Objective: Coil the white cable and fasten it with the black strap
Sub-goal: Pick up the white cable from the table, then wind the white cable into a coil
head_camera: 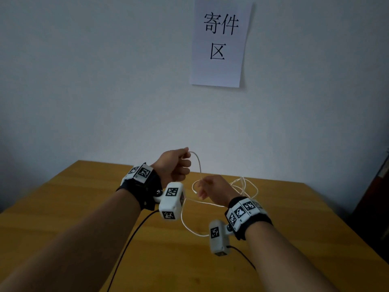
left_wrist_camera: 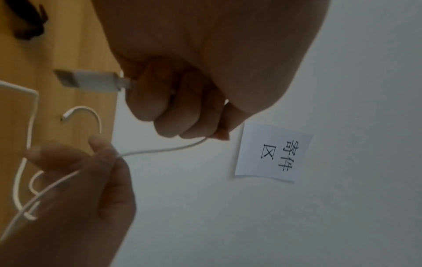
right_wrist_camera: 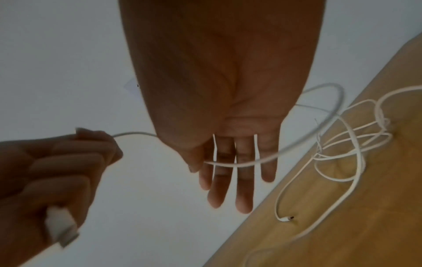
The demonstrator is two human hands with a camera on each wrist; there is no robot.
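Note:
My left hand [head_camera: 177, 164] is a raised fist gripping the white cable [head_camera: 199, 165] just behind its USB plug [left_wrist_camera: 87, 81]. From there the cable arcs down to my right hand [head_camera: 211, 187], which pinches it between thumb and forefinger [left_wrist_camera: 100, 144]. It then runs across the straight fingers [right_wrist_camera: 228, 163]. The rest lies as a loose tangle [right_wrist_camera: 351, 140] on the wooden table [head_camera: 84, 207], with the small connector [right_wrist_camera: 288, 218] free. A dark shape [left_wrist_camera: 27, 23] lies on the table in the left wrist view. I cannot tell whether it is the black strap.
The table stands against a pale wall with a paper sign [head_camera: 219, 43] pinned above it. Dark furniture [head_camera: 379, 197] stands past the table's right edge. Black leads from the wrist cameras [head_camera: 134, 234] hang over the near tabletop.

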